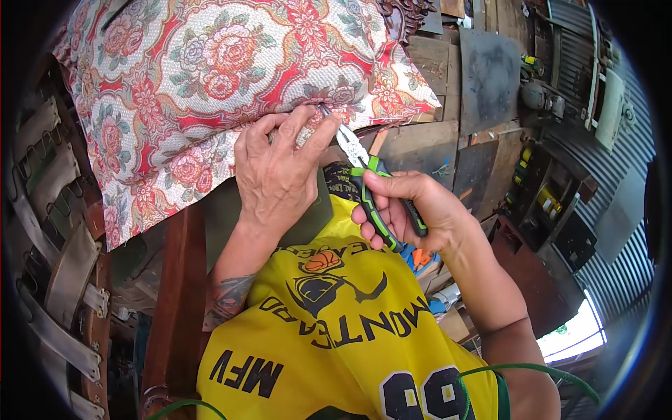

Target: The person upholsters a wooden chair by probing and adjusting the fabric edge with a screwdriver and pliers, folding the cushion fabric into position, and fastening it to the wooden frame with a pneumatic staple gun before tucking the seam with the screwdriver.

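A floral cushion [231,77] in red, cream and green fabric lies in front of my body, with a seam along its near side. My left hand [280,150] is closed on the cushion's near edge, its fingers bent over the fabric beside the seam. In my right hand [420,203] is a pair of pliers [351,148] with green and black handles, which stand apart in my grip. The pliers' jaws point up and left to the seam, right beside my left fingertips. Something thin and dark shows at the jaw tips, too small to make out.
A reddish wooden frame [171,308] stands to the left, near slatted straps [66,273] with metal springs. Dark carved wood [404,17] lies behind the cushion. Boards [420,150] cover the floor at right, with power tools [542,98] and corrugated metal [623,210] beyond.
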Demonstrator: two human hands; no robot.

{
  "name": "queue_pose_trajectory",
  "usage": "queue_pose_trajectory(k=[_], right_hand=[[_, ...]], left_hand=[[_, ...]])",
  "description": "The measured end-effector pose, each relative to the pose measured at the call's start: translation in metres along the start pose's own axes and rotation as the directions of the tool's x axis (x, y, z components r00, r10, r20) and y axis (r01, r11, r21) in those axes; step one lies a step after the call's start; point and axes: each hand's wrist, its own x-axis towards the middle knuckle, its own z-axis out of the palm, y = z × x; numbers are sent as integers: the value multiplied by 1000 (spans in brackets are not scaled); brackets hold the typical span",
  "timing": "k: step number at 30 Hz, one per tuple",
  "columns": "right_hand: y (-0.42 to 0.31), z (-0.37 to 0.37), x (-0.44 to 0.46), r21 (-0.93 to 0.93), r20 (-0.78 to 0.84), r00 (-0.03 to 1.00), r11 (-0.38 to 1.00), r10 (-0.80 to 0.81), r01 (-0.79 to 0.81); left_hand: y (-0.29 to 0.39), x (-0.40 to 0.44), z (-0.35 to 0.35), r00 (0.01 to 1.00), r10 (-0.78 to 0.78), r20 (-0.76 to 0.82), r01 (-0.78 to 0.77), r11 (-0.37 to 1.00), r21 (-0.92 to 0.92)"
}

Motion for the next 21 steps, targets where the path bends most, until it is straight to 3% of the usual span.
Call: queue_pose_trajectory(k=[5,7,9,12,15,16,17,20,21], right_hand=[[22,-1,15,280,164,986,960,-29,-18],[26,-2,21,291,216,975,957,-56,-9],[20,-4,25,309,331,943,942,25,-133],[16,-14,29,214,393,918,966,49,-143],[22,-16,29,298,403,915,940,32,-164],[19,-2,22,184,234,972,981,14,-58],[19,5,18,191,238,971,980,6,-53],[15,28,8,-112,-27,996,990,-85,82],[17,33,8,-101,-27,995,990,-97,94]], left_hand=[[-1,-1,1,1000,-27,-4,27,999,-19],[-3,-1,1,1000,-21,2,21,1000,-8],[-6,-2,1,1000,-7,11,7,1000,3],[-6,-4,4,1000,3,4,-3,1000,12],[-8,-7,8,1000,21,-16,-21,1000,-9],[-9,-8,8,999,39,-28,-39,999,-5],[-10,-9,7,997,61,-40,-61,998,-2],[-7,-11,5,998,-9,-64,6,998,-57],[-7,-12,5,998,7,-62,-10,998,-60]])
